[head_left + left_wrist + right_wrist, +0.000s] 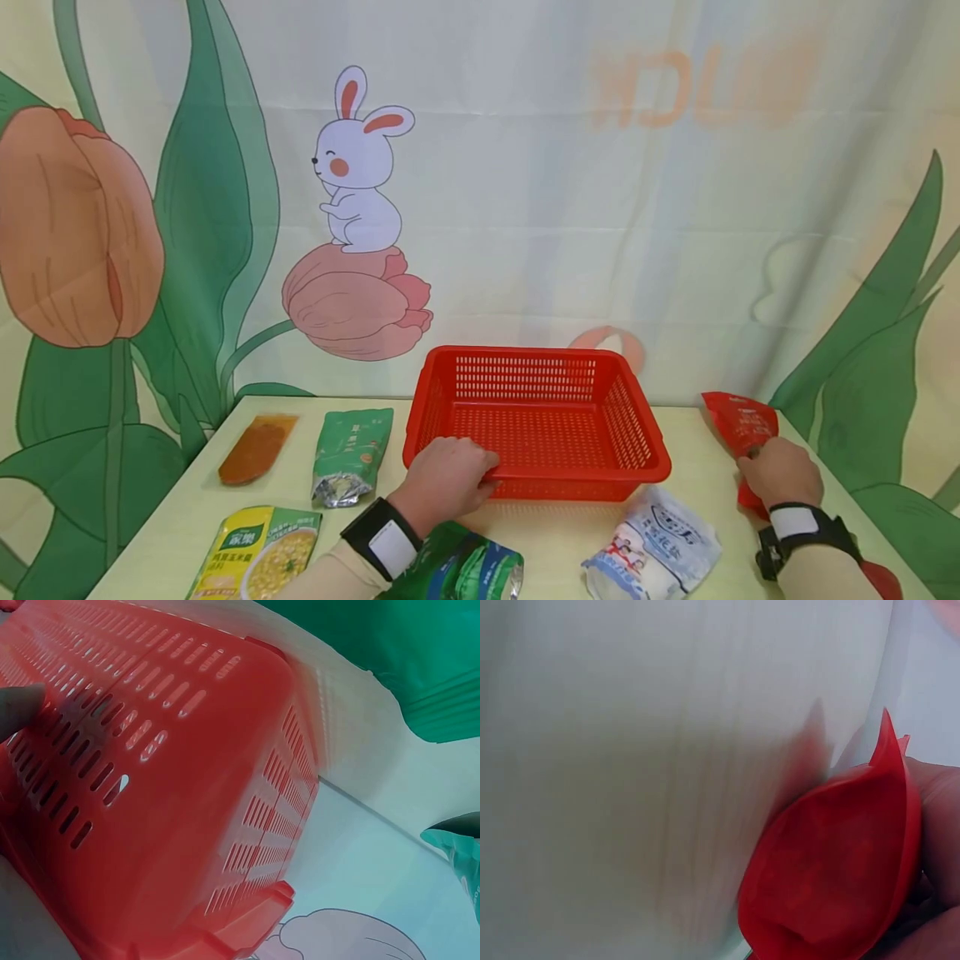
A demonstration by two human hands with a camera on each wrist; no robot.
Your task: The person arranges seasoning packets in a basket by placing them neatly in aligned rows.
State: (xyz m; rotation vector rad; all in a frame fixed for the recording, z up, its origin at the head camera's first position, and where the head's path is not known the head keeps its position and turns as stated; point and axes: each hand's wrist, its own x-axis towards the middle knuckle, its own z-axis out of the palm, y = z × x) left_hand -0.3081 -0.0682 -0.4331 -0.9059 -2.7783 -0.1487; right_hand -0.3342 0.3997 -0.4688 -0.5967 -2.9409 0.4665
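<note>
My left hand point(448, 477) holds the front rim of a red plastic basket point(570, 487), fingers curled over the edge. In the left wrist view, the basket's slotted wall point(195, 802) fills much of the picture, with part of a finger against it. Over at the table's right side, my right hand point(786, 475) grips a red packet point(738, 421) by its middle. From the right wrist, that red packet point(832, 862) appears bulging close to the table surface, with fingers behind it. Its printing is too small to read.
A green pouch point(352, 450), a clear packet of orange-brown contents point(257, 450) and a yellow soup packet point(258, 554) lie left. A green-blue bag point(468, 562) is partly under the left forearm. A white-blue bag point(652, 546) lies right of centre. A printed curtain point(510, 208) hangs behind.
</note>
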